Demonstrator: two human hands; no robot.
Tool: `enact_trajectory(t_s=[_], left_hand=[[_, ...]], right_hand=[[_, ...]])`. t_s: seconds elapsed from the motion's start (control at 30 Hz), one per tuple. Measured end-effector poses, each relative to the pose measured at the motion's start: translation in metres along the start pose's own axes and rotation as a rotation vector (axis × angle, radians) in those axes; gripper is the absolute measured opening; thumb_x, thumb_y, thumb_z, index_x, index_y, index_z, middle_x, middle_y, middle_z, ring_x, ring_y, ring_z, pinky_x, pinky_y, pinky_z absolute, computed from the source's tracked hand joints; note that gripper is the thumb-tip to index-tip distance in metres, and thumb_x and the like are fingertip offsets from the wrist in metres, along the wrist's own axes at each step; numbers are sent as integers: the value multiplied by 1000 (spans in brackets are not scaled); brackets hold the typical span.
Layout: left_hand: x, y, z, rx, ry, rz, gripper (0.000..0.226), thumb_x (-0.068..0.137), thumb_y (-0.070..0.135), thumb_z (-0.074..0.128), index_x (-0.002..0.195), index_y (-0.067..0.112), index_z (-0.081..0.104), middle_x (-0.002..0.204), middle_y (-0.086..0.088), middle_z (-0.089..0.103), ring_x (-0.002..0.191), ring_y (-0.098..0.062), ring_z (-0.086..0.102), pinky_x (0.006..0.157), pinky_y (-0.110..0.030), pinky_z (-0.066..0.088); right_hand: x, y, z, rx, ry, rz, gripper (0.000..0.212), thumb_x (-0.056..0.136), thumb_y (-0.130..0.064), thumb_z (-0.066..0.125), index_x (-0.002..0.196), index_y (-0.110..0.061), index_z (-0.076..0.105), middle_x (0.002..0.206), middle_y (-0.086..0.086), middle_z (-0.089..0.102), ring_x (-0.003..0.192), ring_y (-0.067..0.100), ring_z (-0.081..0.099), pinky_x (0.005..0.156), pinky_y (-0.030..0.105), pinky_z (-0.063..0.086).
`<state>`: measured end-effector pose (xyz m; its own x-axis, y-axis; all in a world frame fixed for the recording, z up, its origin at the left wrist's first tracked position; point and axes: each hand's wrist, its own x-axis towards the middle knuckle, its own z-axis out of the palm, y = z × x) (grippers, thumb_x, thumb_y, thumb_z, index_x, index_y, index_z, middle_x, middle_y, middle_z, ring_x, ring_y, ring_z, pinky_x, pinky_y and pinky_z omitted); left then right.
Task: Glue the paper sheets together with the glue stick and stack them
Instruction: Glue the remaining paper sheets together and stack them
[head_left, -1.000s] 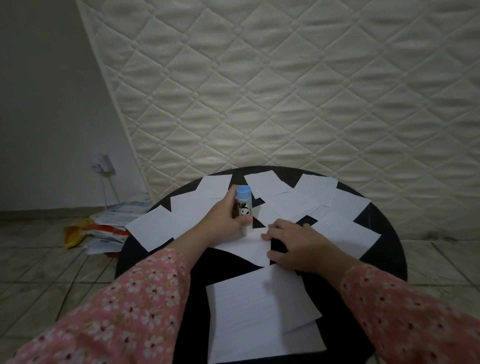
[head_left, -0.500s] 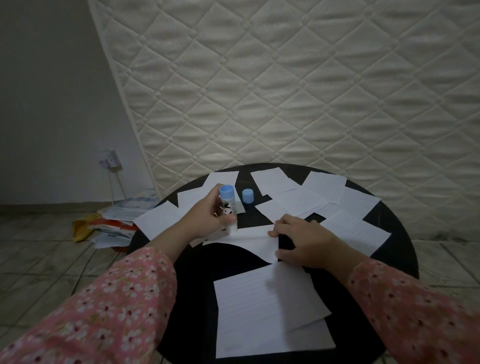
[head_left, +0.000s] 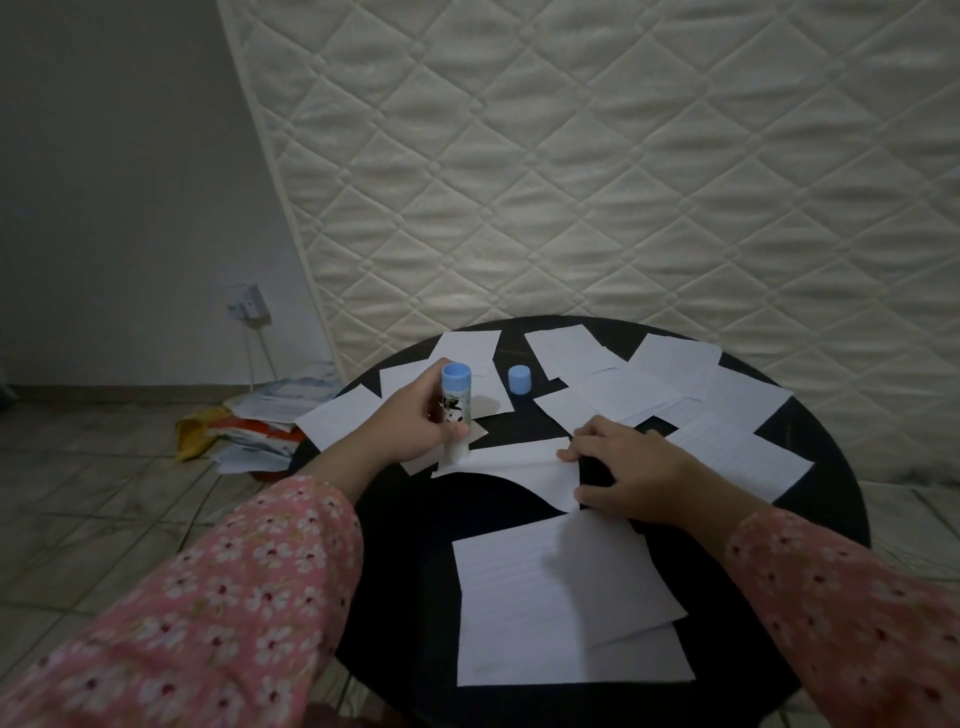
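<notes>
On the round black surface (head_left: 810, 525), the left hand (head_left: 415, 421) holds the glue stick (head_left: 455, 410) upright, tip down on a paper sheet (head_left: 519, 465) that the right hand (head_left: 631, 475) pins flat. Its blue cap (head_left: 520, 379) stands just beyond among scattered sheets; a stack of sheets (head_left: 561, 603) lies nearer.

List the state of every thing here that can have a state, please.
Blue-ended glue stick: uncapped, inverted, tip on paper.
Small blue cap: off, standing on round black table.
White lined sheet: flat, pinned.
Left hand: grips stick.
Right hand: presses sheet.
</notes>
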<state>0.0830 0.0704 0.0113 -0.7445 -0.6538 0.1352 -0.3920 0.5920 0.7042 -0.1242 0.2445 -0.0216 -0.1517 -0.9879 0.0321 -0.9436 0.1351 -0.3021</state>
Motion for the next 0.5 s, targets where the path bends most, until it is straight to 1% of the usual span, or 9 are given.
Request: enact_trajectory(t_s=[0.07, 0.13, 0.2, 0.23, 0.3, 0.37, 0.4, 0.43, 0.5], left_hand=[[-2, -1, -2, -25, 75, 10, 45, 80, 16, 73, 103, 42, 44, 100, 10, 62, 99, -17, 61, 90, -35, 47], [-3, 1, -5, -210, 255, -4, 46, 82, 15, 72, 110, 37, 44, 102, 9, 61, 100, -15, 61, 93, -37, 47], [-2, 9, -8, -394, 416, 42, 45, 85, 6, 68, 117, 26, 43, 103, 8, 59, 98, -9, 59, 93, -32, 47], [-1, 13, -8, -438, 459, 70, 45, 86, 4, 66, 118, 24, 42, 103, 9, 58, 96, -5, 58, 91, -28, 46], [-1, 19, -5, -448, 463, 91, 45, 86, 5, 67, 117, 27, 42, 103, 8, 58, 95, -2, 57, 87, -24, 45], [-2, 18, 1, -406, 398, 85, 46, 82, 16, 71, 110, 39, 43, 106, 3, 60, 100, -9, 60, 91, -30, 48], [-3, 17, 4, -370, 364, 72, 44, 80, 22, 72, 106, 42, 44, 107, 0, 61, 102, -13, 61, 93, -35, 49], [-3, 17, 7, -352, 336, 71, 42, 79, 22, 72, 104, 42, 45, 108, 0, 62, 102, -15, 61, 94, -38, 48], [-2, 17, 12, -333, 309, 71, 41, 83, 14, 71, 106, 37, 45, 106, 5, 62, 99, -9, 60, 95, -37, 48]], right_hand=[[-2, -1, -2, 3, 4, -4, 50, 84, -45, 58, 132, -35, 50, 131, -16, 38, 108, 4, 43, 94, 31, 31], [-3, -1, -4, -22, -1, -9, 51, 84, -46, 58, 132, -34, 49, 137, -16, 35, 108, 3, 38, 95, 29, 32], [-2, -1, -4, -74, 11, -27, 52, 83, -49, 59, 131, -32, 49, 144, -12, 29, 124, 4, 33, 101, 31, 31], [-1, -2, -3, -99, 20, -37, 52, 82, -52, 60, 128, -31, 50, 147, -11, 27, 133, 6, 27, 105, 32, 29], [-1, -3, -3, -141, 35, -50, 52, 80, -58, 60, 122, -30, 51, 146, -10, 29, 139, 7, 20, 107, 34, 28], [-1, -5, -3, -144, 64, -53, 50, 78, -63, 59, 115, -29, 53, 136, -11, 37, 135, 7, 25, 103, 33, 30], [0, -6, -3, -126, 94, -53, 49, 79, -65, 57, 112, -29, 53, 131, -12, 39, 131, 6, 29, 101, 32, 32], [0, -6, -3, -107, 129, -55, 46, 82, -63, 55, 113, -29, 54, 128, -13, 41, 127, 5, 34, 98, 32, 33], [3, -3, -1, -98, 169, -51, 41, 91, -52, 47, 126, -30, 52, 131, -12, 42, 128, 7, 37, 98, 33, 35]])
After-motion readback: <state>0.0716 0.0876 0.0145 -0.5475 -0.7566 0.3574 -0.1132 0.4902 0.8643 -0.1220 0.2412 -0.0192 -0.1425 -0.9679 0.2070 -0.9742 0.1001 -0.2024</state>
